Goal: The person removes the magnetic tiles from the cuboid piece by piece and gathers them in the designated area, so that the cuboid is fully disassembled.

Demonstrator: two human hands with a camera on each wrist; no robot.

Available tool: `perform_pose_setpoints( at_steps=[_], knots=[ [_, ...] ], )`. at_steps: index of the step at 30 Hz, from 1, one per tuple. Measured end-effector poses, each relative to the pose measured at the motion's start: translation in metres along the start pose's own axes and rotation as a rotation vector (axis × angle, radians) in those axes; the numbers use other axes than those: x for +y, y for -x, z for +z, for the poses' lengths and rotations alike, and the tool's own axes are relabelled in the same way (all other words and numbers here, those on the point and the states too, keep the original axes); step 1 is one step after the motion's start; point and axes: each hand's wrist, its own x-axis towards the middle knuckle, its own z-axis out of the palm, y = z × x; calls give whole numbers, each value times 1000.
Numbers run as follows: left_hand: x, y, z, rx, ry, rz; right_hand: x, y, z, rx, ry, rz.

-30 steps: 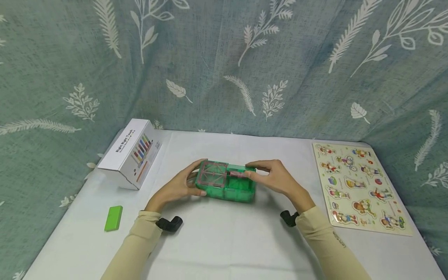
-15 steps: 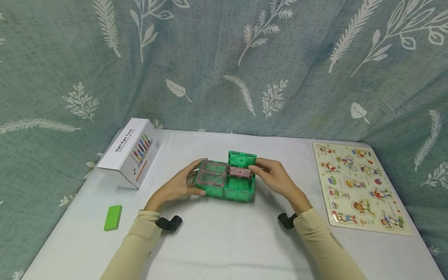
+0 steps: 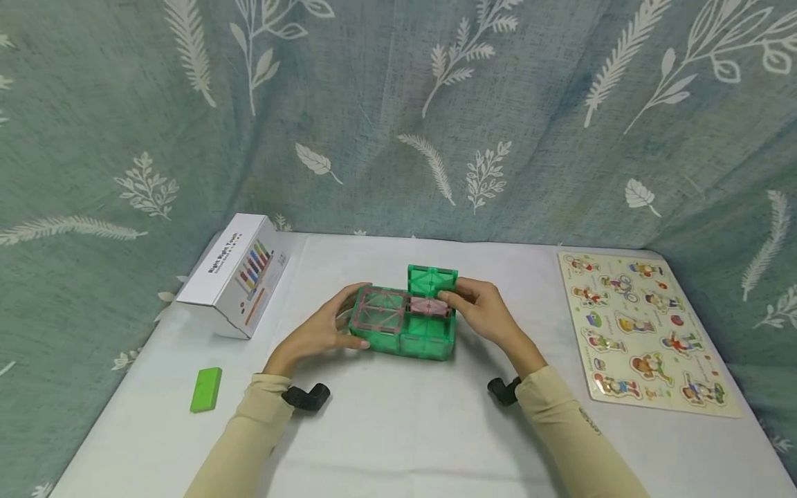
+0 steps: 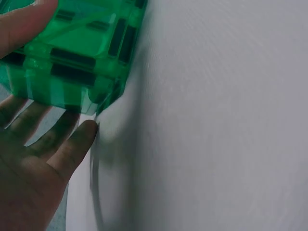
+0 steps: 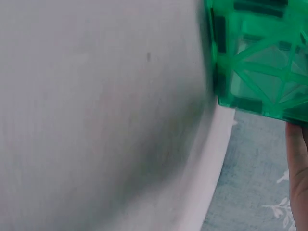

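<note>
Tipped up the small green magnetic tile (image 3: 432, 280) since a second ago, from lying low at the back to standing upright; left the green magnetic-tile box (image 3: 425, 347) in much the same spot, between both grips. Pinch the raised tile's right edge with the right grip (image 3: 484, 315), fingers behind and thumb in front, probably to steady it. Cannot tell about any squeeze on the small pink magnetic tile (image 3: 428, 306), lying just left of that thumb, over the back of the box's right half.

Clasp the left end of the box with the left grip (image 3: 320, 330), thumb along the near wall, fingers at the far side; likely meant as a brace against sliding. Close beside that hold, find a large pink-framed square tile (image 3: 378, 309), flat across the box's left half. Note dark strips (image 4: 73, 74) along the seams, presumably magnets.

Left of the left grip and nearer the body, see a bright green block (image 3: 206, 389) on the white-covered surface (image 3: 398, 436); left and farther off, see a white printed carton (image 3: 233, 277). Well right of the right grip, see a cartoon-figure puzzle board (image 3: 647, 332), perhaps set aside, like the carton, for elbow room. Beyond both grips, see a leaf-patterned curtain (image 3: 367, 124).
</note>
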Motion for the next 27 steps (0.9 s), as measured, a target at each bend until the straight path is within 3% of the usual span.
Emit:
perform_pose_setpoints(
  at_steps=[13, 27],
  knots=[
    [1, 1, 2, 16, -2, -11, 0, -4, 0, -1, -166, 121],
    [-1, 3, 2, 32, -7, -9, -6, -6, 6, 91, -357, 255]
  ],
)
